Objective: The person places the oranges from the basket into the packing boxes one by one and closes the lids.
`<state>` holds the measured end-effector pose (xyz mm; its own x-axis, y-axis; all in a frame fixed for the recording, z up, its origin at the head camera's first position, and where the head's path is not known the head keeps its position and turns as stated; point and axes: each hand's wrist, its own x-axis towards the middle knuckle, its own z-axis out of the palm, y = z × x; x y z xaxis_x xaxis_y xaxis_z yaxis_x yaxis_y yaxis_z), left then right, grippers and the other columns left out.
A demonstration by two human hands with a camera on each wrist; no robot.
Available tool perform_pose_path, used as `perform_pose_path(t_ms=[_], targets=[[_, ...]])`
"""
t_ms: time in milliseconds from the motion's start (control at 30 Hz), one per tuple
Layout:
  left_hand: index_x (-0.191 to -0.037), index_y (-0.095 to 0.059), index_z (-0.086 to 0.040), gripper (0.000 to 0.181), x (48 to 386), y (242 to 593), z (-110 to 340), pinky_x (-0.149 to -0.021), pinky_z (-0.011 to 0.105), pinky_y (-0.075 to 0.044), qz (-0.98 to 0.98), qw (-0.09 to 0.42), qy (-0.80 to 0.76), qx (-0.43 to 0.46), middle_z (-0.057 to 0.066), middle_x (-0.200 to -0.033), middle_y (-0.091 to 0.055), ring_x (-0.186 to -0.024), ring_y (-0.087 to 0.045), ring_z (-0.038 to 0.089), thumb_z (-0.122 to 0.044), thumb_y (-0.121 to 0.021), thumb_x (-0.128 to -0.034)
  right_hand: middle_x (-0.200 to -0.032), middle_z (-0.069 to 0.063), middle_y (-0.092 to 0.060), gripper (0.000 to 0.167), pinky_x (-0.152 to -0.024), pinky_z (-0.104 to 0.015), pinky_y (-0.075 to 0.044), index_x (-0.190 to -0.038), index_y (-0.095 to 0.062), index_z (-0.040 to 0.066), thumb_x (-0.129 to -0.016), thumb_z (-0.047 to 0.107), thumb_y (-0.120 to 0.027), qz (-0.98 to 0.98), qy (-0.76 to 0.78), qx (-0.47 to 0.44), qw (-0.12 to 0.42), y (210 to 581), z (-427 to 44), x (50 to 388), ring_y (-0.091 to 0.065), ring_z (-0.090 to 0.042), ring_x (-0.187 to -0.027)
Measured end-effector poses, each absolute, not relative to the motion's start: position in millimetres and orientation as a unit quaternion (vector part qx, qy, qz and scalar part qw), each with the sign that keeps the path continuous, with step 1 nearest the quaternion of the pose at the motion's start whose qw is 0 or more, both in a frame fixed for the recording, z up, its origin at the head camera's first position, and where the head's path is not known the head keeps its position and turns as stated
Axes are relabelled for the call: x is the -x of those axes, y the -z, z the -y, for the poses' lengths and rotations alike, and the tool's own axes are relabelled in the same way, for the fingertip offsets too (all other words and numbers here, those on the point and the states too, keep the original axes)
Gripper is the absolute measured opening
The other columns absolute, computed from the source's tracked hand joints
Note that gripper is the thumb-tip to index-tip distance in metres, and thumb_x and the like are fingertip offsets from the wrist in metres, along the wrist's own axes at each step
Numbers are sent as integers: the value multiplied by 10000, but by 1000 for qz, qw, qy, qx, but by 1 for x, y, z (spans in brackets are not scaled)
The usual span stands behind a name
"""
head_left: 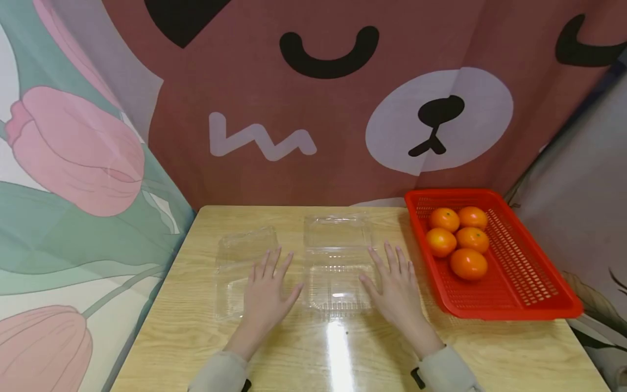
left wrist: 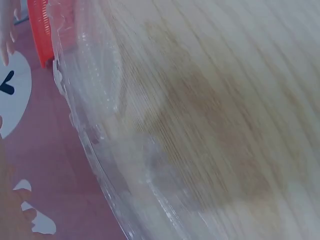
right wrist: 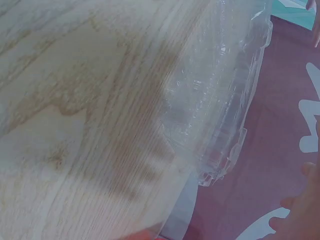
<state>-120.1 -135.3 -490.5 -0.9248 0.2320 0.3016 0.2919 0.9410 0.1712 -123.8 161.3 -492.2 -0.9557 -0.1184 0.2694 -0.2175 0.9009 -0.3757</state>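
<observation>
Two clear plastic clamshell boxes lie with lids raised on the wooden table. In the head view my left hand (head_left: 266, 296) is spread over the right part of the left clamshell box (head_left: 230, 277), its fingers straight and holding nothing. Fingers apart, my right hand (head_left: 398, 291) is by the right edge of the middle clamshell box (head_left: 338, 283), also without anything in it. Whether either hand touches a box or the table cannot be told. Both wrist views show mostly table, with clear plastic (left wrist: 95, 65) and a box wall (right wrist: 220, 100) near the hands.
A red plastic basket (head_left: 534, 245) stands on the right side of the table (head_left: 166, 337), with several orange fruits (head_left: 468, 264) in its left half. Behind the table hangs a brown bear-print curtain (head_left: 343, 179); a tulip-print curtain (head_left: 73, 239) hangs at left.
</observation>
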Motion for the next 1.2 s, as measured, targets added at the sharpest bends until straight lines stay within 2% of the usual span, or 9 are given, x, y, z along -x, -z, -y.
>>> perform_pose_path(t_ms=[233,367,567,733,1000,1200], targets=[[-1553,-335,-218,731,115,489,154,-1152,608,-209,975,145,120,121,84,-1612,-272,-1466,-232,354,-526,-581,-937,-1622,-183,-179,687,-1146,-667,-106,-1550,-339,235,-957,454,-606,967,-199,-96,127,493,-162,121,-93,-428,-1478],[-1554,-322,-202,737,111,489,168,-1145,629,-204,974,148,133,108,99,-1603,-283,-1459,-237,363,-491,-600,-936,-1625,-181,-170,709,-1149,-663,-107,-1564,-302,252,-957,454,-607,967,-198,-99,124,492,-163,119,-96,-431,-1476],[-1514,-390,-148,698,107,493,193,-1114,638,-246,960,208,170,74,149,-1536,-388,-1405,-316,398,-414,-630,-915,-1630,-162,-168,727,-1105,-705,-187,-1576,-266,286,-956,461,-605,966,-198,-103,130,493,-163,116,-140,-438,-1464],[-1487,-427,-89,654,103,498,212,-1093,626,-281,947,246,204,46,195,-1500,-428,-1369,-362,427,-340,-627,-917,-1618,-165,-209,716,-1077,-713,-244,-1565,-301,260,-951,441,-622,962,-201,-111,149,494,-162,115,-181,-439,-1452],[-1503,-424,-127,552,91,510,228,-1029,636,-365,918,248,305,-45,126,-1547,-392,-1365,-385,415,-223,-589,-985,-1609,-162,-241,709,-1075,-702,-260,-1564,-302,268,-950,368,-642,957,-212,-119,160,494,-163,112,-226,-429,-1438],[-1511,-411,-131,490,85,523,237,-1084,622,-313,871,219,424,-118,114,-1557,-377,-1410,-330,384,-230,-505,-1040,-1611,-141,-250,660,-1091,-675,-255,-1535,-369,218,-947,341,-643,951,-225,-127,168,493,-165,110,-257,-421,-1427]])
